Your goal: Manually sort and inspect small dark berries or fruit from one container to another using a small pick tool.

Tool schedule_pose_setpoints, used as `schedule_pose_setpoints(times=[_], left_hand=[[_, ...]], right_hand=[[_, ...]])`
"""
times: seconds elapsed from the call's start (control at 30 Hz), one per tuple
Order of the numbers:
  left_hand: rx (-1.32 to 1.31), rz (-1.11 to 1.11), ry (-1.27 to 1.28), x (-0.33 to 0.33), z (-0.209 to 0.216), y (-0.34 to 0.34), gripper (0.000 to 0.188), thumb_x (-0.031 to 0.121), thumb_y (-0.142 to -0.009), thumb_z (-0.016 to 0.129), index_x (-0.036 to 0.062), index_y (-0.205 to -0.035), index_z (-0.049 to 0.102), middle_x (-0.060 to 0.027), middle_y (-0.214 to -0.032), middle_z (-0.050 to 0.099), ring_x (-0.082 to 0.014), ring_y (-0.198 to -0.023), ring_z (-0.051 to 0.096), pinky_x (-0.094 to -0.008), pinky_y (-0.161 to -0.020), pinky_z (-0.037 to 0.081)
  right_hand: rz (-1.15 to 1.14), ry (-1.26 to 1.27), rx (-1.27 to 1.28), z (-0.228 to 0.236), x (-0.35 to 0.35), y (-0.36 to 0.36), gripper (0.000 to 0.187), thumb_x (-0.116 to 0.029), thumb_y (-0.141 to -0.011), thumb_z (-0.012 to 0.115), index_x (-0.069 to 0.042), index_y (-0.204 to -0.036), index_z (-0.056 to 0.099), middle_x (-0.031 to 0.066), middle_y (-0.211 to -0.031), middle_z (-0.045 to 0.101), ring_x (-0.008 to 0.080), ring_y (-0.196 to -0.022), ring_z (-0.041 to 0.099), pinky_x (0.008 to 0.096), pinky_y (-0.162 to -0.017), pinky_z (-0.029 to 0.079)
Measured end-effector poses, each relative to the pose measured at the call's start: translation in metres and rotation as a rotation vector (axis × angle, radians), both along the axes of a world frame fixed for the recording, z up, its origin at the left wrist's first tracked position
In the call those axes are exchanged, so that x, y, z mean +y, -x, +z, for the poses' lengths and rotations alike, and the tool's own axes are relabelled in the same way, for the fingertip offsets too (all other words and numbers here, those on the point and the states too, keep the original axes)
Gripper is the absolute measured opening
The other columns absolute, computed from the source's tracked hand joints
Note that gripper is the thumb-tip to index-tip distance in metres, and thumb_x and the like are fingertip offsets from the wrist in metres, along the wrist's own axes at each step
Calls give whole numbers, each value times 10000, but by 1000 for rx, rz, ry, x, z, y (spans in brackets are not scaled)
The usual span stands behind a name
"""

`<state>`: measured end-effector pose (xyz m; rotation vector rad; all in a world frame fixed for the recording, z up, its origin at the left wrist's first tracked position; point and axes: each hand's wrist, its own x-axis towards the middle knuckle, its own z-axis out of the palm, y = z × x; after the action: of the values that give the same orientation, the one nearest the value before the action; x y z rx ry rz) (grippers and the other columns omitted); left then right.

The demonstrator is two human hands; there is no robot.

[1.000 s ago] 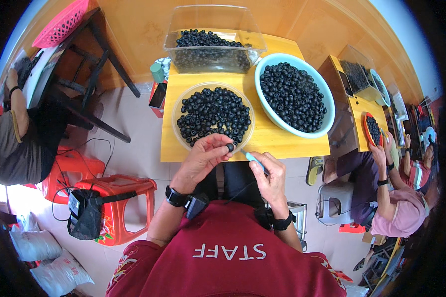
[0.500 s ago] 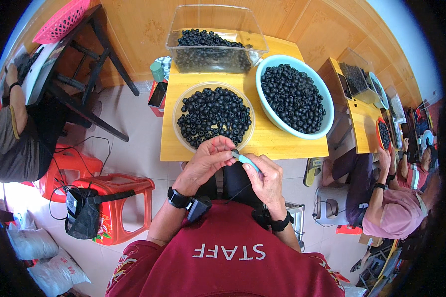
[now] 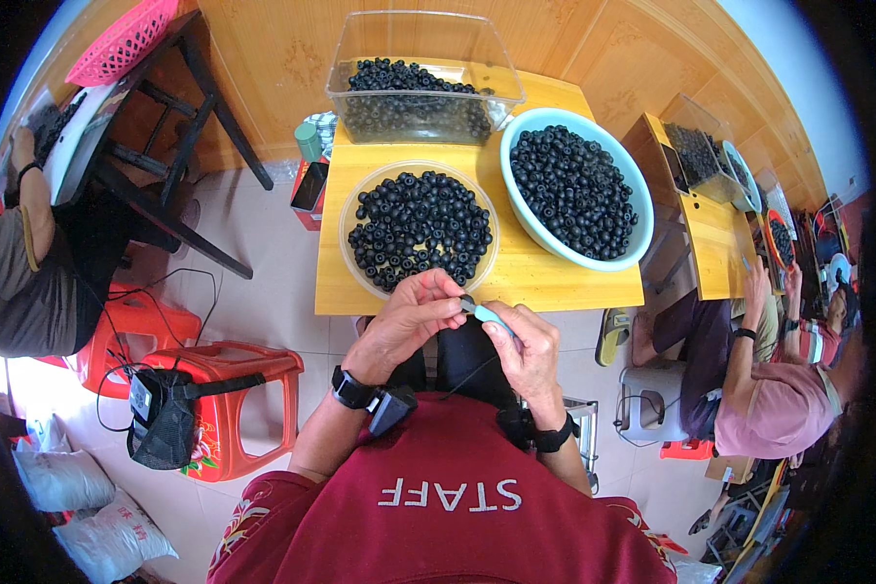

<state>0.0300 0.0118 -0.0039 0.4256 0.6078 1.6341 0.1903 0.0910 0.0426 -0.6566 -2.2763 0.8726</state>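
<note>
Your L hand (image 3: 414, 316) pinches a dark round piece (image 3: 467, 303) btwn thumb & fingers, by the table (image 3: 574, 287)'s near edge, just below the round clear tray (image 3: 347, 206). Your R hand (image 3: 528, 350) is wrapped on the blue-handled tool (image 3: 493, 317). Prob. best: keep pinch firm, L thumb clear of tip, light pressure. Tool's long axis runs diag.: tip up-left at the piece, butt down-right into R palm. Piece's own axis: too small to tell.
</note>
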Motion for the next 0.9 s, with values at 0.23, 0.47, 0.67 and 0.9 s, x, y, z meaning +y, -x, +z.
schedule_pose_setpoints(times=[0.23, 0.47, 0.67, 0.9], left_hand=[[-49, -165, -146, -6, 26, -8, 121, 29, -787, 635, 40, -869, 547, -71, -842, 611, -120, -713, 600, -214, -645, 494], [-69, -80, -46, -3, 22, -12, 124, 20, -790, 630, 52, -878, 549, -56, -860, 608, -118, -725, 598, -221, -664, 492], [-50, -52, 4, -2, 13, -14, 135, 20, -791, 631, 55, -895, 554, -40, -855, 607, -116, -729, 599, -221, -674, 490], [56, -79, 55, -6, 23, -16, 185, 8, -773, 632, 62, -904, 512, -13, -809, 574, -99, -694, 582, -207, -660, 486]], right_hand=[[-228, -32, -45, -49, 35, -23, 180, -130, -820, 593, 16, -908, 648, 108, -629, 582, 174, -521, 523, 261, -499, 400], [-229, 290, -29, -9, 21, -21, 209, -140, -798, 630, 31, -918, 638, 85, -672, 616, 98, -602, 550, 263, -555, 442], [-56, 553, 199, 9, 4, -11, 261, -56, -724, 704, 11, -965, 631, 26, -788, 591, 65, -697, 523, 196, -578, 418], [121, 827, 244, 6, -4, 2, 105, -23, -775, 655, 13, -862, 608, 39, -768, 625, 72, -678, 580, 189, -578, 428]])
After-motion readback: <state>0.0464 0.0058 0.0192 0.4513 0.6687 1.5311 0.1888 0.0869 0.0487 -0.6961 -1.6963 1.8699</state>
